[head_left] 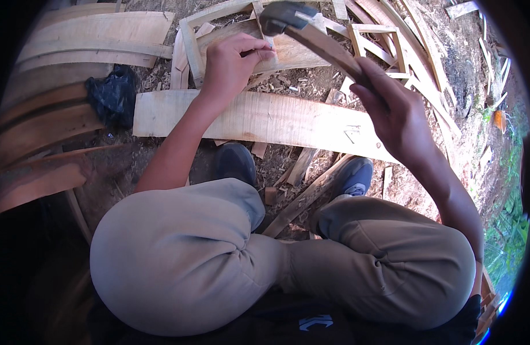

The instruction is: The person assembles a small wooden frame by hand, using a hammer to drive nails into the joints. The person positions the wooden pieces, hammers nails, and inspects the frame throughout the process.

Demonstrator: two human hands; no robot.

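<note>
Outdoors, low to the ground. Right hand wrapped tight round a wooden hammer handle, wrist cocked, forearm rising from the lower right; the dark metal head sits raised at the top of view, just above the left fingers. Left hand reaches forward on a straight arm, thumb and fingertips pinched together at the edge of a pale wood frame; whatever they pinch is too small to tell. Frame is thin slats, rough-sawn, squared at the corner, lying on the dirt just past the hand.

Below the hands a long plank lies crosswise, pale, grain showing, edges uneven. Two dark shoes set just beside its near edge, knees in tan trousers bent wide and filling the lower view.

Ground is bare earth littered with shavings and offcuts. Stacked boards at upper left, reddish ones lower down the left side, a crumpled black bag between them and the plank. More slat frames at upper right.
</note>
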